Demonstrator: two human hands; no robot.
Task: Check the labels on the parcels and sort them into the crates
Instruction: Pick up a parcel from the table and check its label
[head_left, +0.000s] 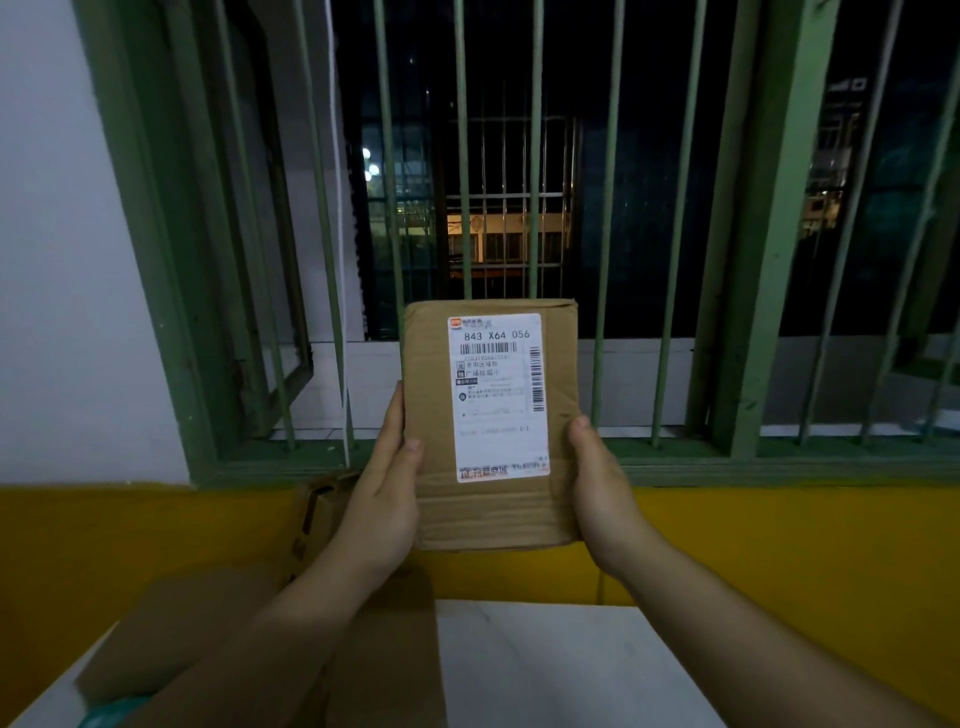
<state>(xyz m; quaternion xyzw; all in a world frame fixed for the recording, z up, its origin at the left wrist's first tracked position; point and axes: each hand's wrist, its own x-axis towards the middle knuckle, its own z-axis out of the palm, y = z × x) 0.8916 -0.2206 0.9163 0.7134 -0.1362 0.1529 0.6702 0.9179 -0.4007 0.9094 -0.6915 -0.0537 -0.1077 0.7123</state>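
A brown cardboard parcel (491, 423) is held upright in front of the green barred window (519, 208), its lower edge level with the yellow band of wall (779, 545) under the window sill. Both hands grip it by its long sides. The left hand (384, 499) clasps the parcel's left edge, thumb laid on the front face and fingers wrapped behind. The right hand (602, 493) clasps the parcel's right edge the same way, thumb on the front near the corner of the label, fingers out of sight behind the cardboard.

The white shipping label (498, 397) covers most of the parcel's front face and faces the camera. Its top line reads "843 X64 056", with barcodes beneath it and along its right side; the smaller print is too fine to read.

Below the parcel lies a white tabletop (571, 665). On the tabletop, below and left of the parcel, lie more cardboard boxes (218, 629), partly hidden by the left forearm, and another piece of cardboard (317, 514) stands behind the left wrist against the yellow wall.
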